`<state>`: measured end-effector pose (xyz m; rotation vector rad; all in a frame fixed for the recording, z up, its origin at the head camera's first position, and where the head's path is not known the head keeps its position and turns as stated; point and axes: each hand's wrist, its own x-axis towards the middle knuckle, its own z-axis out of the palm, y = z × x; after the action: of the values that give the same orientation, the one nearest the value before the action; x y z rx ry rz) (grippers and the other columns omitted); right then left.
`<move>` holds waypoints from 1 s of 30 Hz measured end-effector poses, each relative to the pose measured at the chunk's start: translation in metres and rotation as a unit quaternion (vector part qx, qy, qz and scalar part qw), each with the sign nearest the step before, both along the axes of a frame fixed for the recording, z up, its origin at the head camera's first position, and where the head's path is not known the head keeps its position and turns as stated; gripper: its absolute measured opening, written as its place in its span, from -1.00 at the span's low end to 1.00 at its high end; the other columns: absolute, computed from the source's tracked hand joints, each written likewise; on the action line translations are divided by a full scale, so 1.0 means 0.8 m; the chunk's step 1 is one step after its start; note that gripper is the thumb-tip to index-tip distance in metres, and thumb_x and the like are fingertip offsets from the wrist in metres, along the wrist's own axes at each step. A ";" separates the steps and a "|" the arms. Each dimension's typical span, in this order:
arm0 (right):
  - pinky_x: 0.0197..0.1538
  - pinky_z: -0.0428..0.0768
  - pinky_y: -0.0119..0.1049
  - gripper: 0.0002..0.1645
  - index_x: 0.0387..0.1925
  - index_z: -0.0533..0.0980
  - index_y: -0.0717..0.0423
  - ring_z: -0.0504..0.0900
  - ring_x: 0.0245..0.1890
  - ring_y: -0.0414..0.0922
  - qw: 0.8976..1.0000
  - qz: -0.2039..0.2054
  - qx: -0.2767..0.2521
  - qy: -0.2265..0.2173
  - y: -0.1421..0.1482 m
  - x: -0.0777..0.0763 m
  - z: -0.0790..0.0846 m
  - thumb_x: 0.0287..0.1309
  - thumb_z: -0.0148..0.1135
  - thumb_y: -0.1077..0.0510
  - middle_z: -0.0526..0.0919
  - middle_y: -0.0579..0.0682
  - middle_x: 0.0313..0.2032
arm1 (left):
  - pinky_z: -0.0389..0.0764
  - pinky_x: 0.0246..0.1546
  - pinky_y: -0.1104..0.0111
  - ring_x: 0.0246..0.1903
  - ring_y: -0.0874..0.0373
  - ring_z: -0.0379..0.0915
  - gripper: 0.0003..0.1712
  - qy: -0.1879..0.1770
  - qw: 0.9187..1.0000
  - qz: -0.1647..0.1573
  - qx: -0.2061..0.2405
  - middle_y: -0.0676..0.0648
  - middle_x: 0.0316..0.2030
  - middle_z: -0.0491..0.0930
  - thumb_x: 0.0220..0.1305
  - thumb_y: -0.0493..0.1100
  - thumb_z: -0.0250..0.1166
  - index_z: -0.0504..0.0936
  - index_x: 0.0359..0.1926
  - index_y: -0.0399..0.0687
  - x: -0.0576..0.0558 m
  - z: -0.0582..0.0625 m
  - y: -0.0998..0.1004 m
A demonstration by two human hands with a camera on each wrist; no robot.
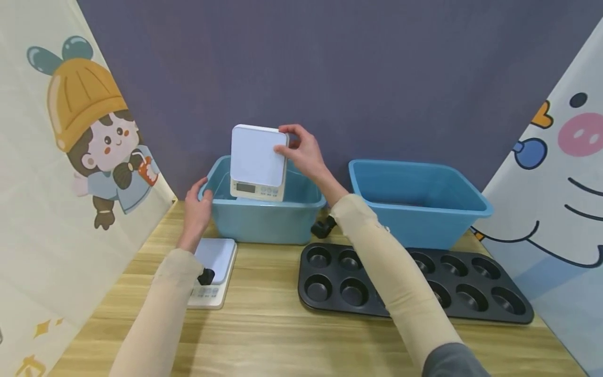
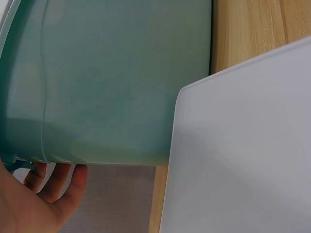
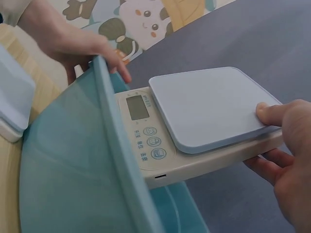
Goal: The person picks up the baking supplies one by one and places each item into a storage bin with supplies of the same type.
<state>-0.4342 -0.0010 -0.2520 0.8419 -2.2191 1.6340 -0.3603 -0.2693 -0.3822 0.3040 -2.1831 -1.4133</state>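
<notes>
Hanging over the left blue bin (image 1: 264, 222), a white kitchen scale (image 1: 258, 157) is tilting steeply, its flat plate facing the person and its display (image 3: 138, 107) end pointing down at the bin's mouth! The right hand (image 1: 303, 152) is doing the holding: a narrow grip is pinching the scale's right edge, thumb pressing on the plate, fingers tucking in underneath. From the right wrist, the display and the buttons (image 3: 154, 141) are showing just beside the rim; whether scale and rim are touching, I'm not able to tell.

Over at the bin's left end, the left hand (image 1: 197, 209) is gripping the rim, fingers bending around it.

Down below, a second scale (image 1: 219, 256) is lying flat on the worktop (image 1: 264, 283) in front of that bin, the left forearm (image 1: 157, 314) partly covering it. Across to the right, another blue bin (image 1: 405, 228) is standing apart from the first, and a black muffin tin (image 1: 335, 273) is stretching out in front, with the right forearm (image 1: 391, 262) crossing above it. A dark backdrop (image 1: 311, 68) is hanging behind, while a cartoon figure (image 1: 105, 141) and a pig face (image 1: 584, 133) are decorating the sides.
</notes>
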 end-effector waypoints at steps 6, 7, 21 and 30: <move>-0.08 0.66 -0.19 -0.49 0.17 0.49 0.06 0.65 -0.09 0.01 1.000 -0.012 0.025 -0.013 -0.020 -0.004 -0.023 0.19 0.38 0.19 0.58 0.03 0.16 | 0.13 0.43 -0.07 0.40 -0.16 0.16 -0.38 -0.001 1.000 0.006 0.004 -0.23 0.44 0.25 0.42 -0.04 -0.08 0.29 0.47 0.06 0.000 0.004 0.001; -0.07 0.66 -0.18 -0.49 0.17 0.49 0.05 0.64 -0.09 0.01 0.999 -0.014 0.029 -0.016 -0.023 -0.005 -0.028 0.19 0.38 0.18 0.58 0.03 0.15 | 0.15 0.42 -0.07 0.39 -0.17 0.17 -0.38 0.000 1.000 0.007 0.003 -0.24 0.43 0.25 0.41 -0.04 -0.08 0.30 0.47 0.06 0.001 0.005 0.002; -0.16 0.64 -0.23 -0.56 0.14 0.49 -0.02 0.64 -0.17 -0.08 0.994 -0.011 0.097 -0.052 -0.052 -0.001 -0.067 0.25 0.34 0.11 0.54 0.00 0.18 | 0.18 0.40 -0.06 0.36 -0.18 0.21 -0.39 -0.002 1.000 0.014 -0.003 -0.26 0.41 0.29 0.40 -0.02 -0.08 0.34 0.45 0.10 0.002 0.001 0.003; -0.25 0.55 -0.27 -0.57 0.13 0.49 -0.03 0.57 -0.25 -0.11 0.990 0.015 0.130 -0.053 -0.060 -0.006 -0.082 0.25 0.34 0.11 0.53 -0.02 0.17 | 0.22 0.36 -0.06 0.29 -0.17 0.26 -0.39 -0.005 1.000 0.015 -0.009 -0.27 0.38 0.32 0.41 0.00 -0.10 0.33 0.45 0.11 0.001 0.002 0.002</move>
<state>-0.4392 -0.0492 -0.3179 0.8732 -2.5461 1.4533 -0.3597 -0.2677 -0.3804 0.3362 -2.1886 -1.3778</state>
